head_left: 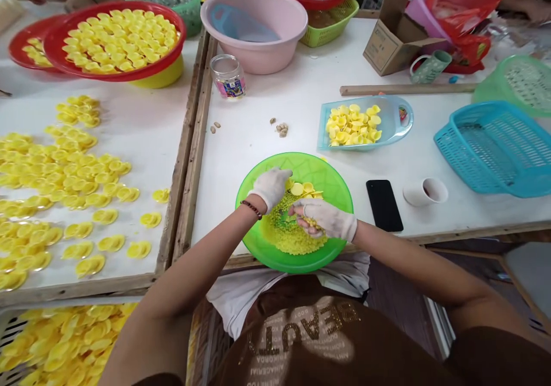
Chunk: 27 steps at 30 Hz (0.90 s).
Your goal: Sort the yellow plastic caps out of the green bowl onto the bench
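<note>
The gloved right hand (pixel 325 219) pinches small yellow pieces (pixel 310 221), light, stiff plastic best taken by the edges, over the green bowl (pixel 316 170), while the gloved left hand (pixel 271 188) curls at its upper left, its grip unclear.

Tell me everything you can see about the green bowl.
The bowl is round, shallow, bright green and glossy, looking like translucent plastic, with a smooth wide rim. It sits at the near edge of the white table. Inside lies a heap of small yellow-green pieces with a few larger yellow cups on top. The gloved left hand and right hand are over it, the right touching the heap.
</note>
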Each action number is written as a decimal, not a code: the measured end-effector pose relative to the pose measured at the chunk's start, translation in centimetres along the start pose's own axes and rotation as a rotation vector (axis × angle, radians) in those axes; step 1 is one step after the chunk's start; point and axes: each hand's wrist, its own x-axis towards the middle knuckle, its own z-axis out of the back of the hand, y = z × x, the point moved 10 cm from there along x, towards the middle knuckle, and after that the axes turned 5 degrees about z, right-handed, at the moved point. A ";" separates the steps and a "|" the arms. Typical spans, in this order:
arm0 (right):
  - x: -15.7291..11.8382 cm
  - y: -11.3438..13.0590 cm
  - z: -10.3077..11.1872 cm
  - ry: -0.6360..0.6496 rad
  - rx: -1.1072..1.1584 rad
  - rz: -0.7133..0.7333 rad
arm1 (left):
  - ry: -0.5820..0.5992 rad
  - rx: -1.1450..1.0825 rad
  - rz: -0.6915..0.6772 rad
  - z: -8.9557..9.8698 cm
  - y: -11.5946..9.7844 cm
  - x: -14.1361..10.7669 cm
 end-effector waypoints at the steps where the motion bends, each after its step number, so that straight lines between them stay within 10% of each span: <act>1: -0.3 0.2 0.4 -0.005 0.155 0.012 | 0.012 -0.002 0.009 -0.6 0.2 0.3; 8: -0.7 2.2 2.8 -0.069 0.810 0.145 | 0.083 0.031 0.073 -1.3 1.3 1.1; 15: -0.5 6.9 3.6 -0.285 0.744 0.536 | 0.355 -0.183 0.337 -2.1 3.6 -4.2; 27: -2.5 11.2 0.5 -0.298 0.604 0.801 | 0.246 -0.500 0.296 -2.6 3.3 -6.7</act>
